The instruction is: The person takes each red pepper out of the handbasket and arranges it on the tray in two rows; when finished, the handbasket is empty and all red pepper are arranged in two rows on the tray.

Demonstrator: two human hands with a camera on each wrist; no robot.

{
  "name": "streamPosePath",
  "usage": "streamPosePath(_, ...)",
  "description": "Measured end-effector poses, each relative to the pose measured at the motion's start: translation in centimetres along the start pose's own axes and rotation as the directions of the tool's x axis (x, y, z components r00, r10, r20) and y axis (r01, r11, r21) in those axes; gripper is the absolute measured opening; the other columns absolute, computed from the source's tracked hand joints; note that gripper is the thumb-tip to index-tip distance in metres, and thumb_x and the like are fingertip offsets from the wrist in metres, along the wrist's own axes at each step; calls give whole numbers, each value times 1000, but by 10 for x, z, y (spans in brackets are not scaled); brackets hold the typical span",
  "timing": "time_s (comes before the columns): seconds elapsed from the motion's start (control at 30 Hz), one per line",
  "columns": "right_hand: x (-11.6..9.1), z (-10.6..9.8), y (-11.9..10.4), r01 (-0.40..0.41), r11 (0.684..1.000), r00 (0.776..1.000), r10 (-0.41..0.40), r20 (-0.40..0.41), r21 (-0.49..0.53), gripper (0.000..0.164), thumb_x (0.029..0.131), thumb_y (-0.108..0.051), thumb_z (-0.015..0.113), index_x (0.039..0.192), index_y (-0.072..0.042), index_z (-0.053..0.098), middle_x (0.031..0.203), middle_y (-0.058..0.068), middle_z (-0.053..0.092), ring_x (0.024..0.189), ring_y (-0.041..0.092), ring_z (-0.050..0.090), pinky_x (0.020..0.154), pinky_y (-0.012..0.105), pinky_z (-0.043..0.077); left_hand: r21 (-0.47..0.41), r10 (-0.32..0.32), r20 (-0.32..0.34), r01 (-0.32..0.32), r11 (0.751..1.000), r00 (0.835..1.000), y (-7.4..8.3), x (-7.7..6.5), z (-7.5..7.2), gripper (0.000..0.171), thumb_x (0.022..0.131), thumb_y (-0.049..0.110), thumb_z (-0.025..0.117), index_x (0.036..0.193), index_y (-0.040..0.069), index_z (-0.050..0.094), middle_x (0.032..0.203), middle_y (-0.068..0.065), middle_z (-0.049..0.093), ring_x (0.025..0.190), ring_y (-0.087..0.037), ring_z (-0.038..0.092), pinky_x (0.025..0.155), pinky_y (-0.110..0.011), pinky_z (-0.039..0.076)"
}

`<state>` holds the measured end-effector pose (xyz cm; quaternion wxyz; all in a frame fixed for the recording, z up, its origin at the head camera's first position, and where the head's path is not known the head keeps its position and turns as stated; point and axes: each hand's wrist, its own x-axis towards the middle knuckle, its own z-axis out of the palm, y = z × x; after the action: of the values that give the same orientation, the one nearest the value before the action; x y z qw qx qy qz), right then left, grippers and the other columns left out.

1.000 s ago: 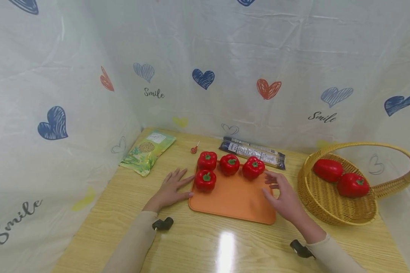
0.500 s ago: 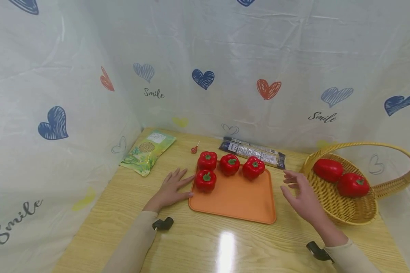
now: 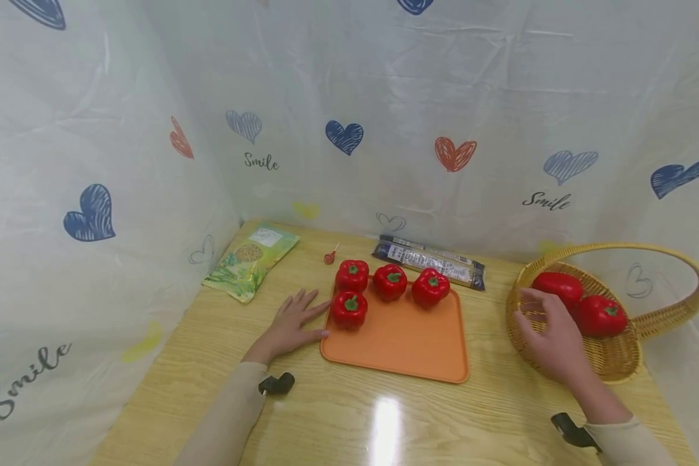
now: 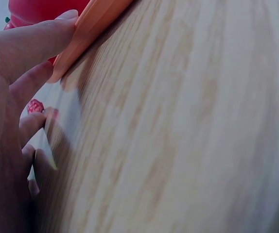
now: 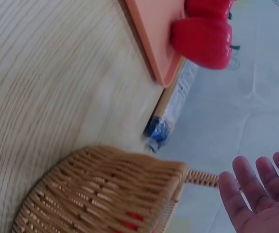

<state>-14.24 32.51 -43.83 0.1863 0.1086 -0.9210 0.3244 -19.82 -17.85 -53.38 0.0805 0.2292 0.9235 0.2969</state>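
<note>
My left hand [image 3: 288, 327] lies spread on the table at the left side of the orange tray [image 3: 410, 349]; its thumb touches the tray's rim in the left wrist view. On the tray sit several red bell peppers, among them a front left one [image 3: 348, 310] and a back right one [image 3: 430, 288]. Over the wicker basket [image 3: 515, 323] hovers my right hand [image 3: 553, 336], fingers loosely bent and holding nothing. Inside the basket lie two red bell peppers, a rear one [image 3: 558, 286] and a front one [image 3: 601, 316], the rear one partly behind the hand.
A green seed packet [image 3: 250, 259] lies at the table's back left. A lollipop [image 3: 330, 255] and dark noodle packets [image 3: 431, 260] lie behind the tray. The basket's tall handle [image 3: 670, 259] arches over its right side. A patterned sheet hangs behind.
My right hand has moved right, from beside the back right pepper on the tray to above the basket. The left hand stays put.
</note>
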Motion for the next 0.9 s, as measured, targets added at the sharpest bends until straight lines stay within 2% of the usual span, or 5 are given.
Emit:
streamPosePath(0.13,0,-10,5,-35,999,999,35,17,-31,43,94,-4,69,134,5,56,122,19,58,100,-4,52,84,-3,35,-2,2,1,-2,1000,1000,0,0,0,72,94,53,67,156,25,44,167,-14,23,155,-41,2,123,-57,-3)
streamPosePath(0.3,1,-22,12,-58,997,998,60,25,-56,42,95,-5,68,134,6,54,123,21,56,100,-12,47,82,-5,34,-1,0,4,0,1000,1000,0,0,0,71,94,53,67,156,25,44,167,-14,23,155,-41,1,123,-57,-3)
streamPosePath(0.63,2,-41,31,-128,990,990,131,43,-66,45,98,-11,66,135,9,52,123,26,52,92,-16,46,73,-1,40,0,5,1,-5,1000,1000,-1,0,0,72,94,52,66,156,25,44,167,-15,23,155,-41,2,123,-57,-3)
streamPosePath(0.77,5,-50,40,-173,980,983,177,37,-100,45,99,-13,65,135,10,52,119,27,53,87,-5,52,68,-1,40,0,8,5,-8,1000,1000,-1,0,0,72,95,52,67,157,24,43,167,-15,22,155,-41,1,123,-57,-4)
streamPosePath(0.9,8,-58,53,-231,966,970,238,48,-117,50,100,-15,64,139,12,48,122,32,53,96,28,61,65,0,39,-8,10,1,-10,1000,1000,0,0,0,71,95,51,67,156,24,44,167,-15,22,155,-42,2,123,-57,-4)
